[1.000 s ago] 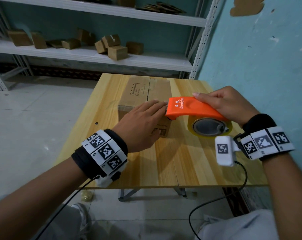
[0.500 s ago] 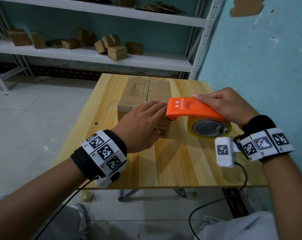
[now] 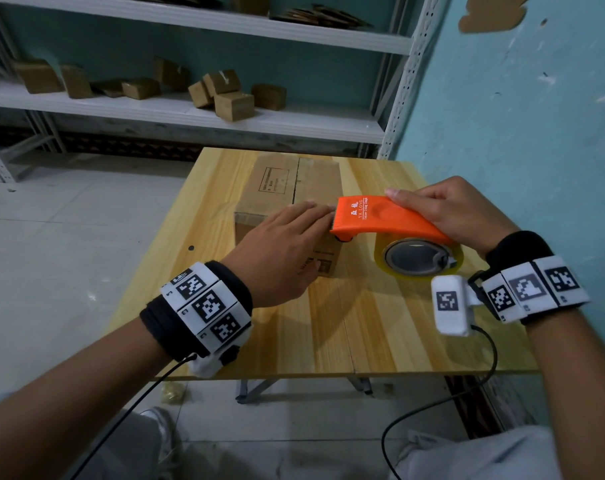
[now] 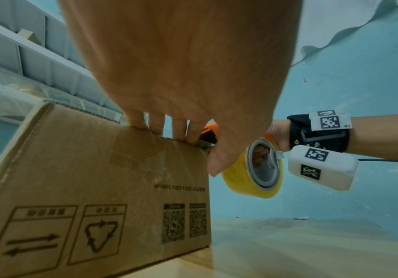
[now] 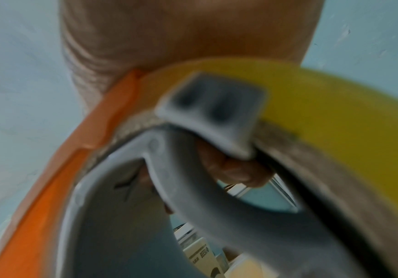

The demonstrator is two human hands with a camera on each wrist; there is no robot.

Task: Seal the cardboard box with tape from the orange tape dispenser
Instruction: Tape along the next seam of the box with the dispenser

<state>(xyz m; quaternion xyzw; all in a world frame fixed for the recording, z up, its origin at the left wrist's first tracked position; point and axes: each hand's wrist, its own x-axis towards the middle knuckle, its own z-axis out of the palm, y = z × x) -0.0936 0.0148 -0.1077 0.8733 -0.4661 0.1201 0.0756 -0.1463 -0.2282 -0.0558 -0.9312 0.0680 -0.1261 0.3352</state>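
A brown cardboard box [image 3: 287, 181] [image 4: 79, 188] stands closed on the wooden table [image 3: 346, 323]. My left hand [image 3: 280, 247] lies flat on the near right corner of its top, fingers [image 4: 156, 127] straight over the edge and thumb down the front face. My right hand [image 3: 446, 209] grips the orange tape dispenser [image 3: 374, 216] [image 5: 50, 188] from above, fingers curled through the grey core. Its toothed front end sits at the box's near right top edge, against my left fingertips. The yellow tape roll [image 3: 419, 258] [image 4: 252, 169] hangs just right of the box. Old tape [image 4: 136, 156] sticks on the front face.
A teal wall [image 3: 519, 116] runs close along the table's right side. White metal shelves [image 3: 190, 109] behind the table hold several small cardboard boxes. Grey floor lies to the left. Cables hang from both wrists past the table's near edge [image 3: 329, 375].
The dispenser and my right hand have dropped very slightly at the box's corner. My left hand has stayed where it was on the box.
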